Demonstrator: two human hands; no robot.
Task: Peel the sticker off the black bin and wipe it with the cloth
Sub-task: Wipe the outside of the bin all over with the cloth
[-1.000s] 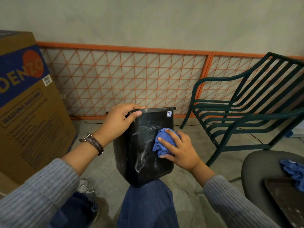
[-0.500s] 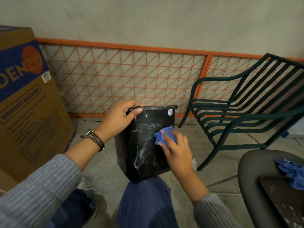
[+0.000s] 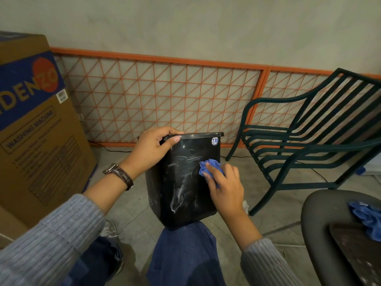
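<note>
The bin (image 3: 181, 182) stands upright on the person's knee (image 3: 185, 248), its front face streaked with whitish smears. The left hand (image 3: 150, 149) grips the bin's rim at the top left corner, with the fingers curled over the edge and the thumb on the front. The right hand (image 3: 224, 188) lies against the right side of the bin's front. Its fingers are nearly straight and press the bunched blue cloth (image 3: 208, 165) onto the plastic; the thumb is out of sight. The round white sticker (image 3: 215, 141) is still stuck just under the rim at the bin's top right corner, above the cloth and not touching it. A cardboard box (image 3: 31, 141) stands well to the left of the bin and a dark green chair (image 3: 299, 141) to its right. An orange grille (image 3: 165, 96) runs along the wall behind. Another blue cloth (image 3: 367, 217) lies far off to the bin's lower right.
</note>
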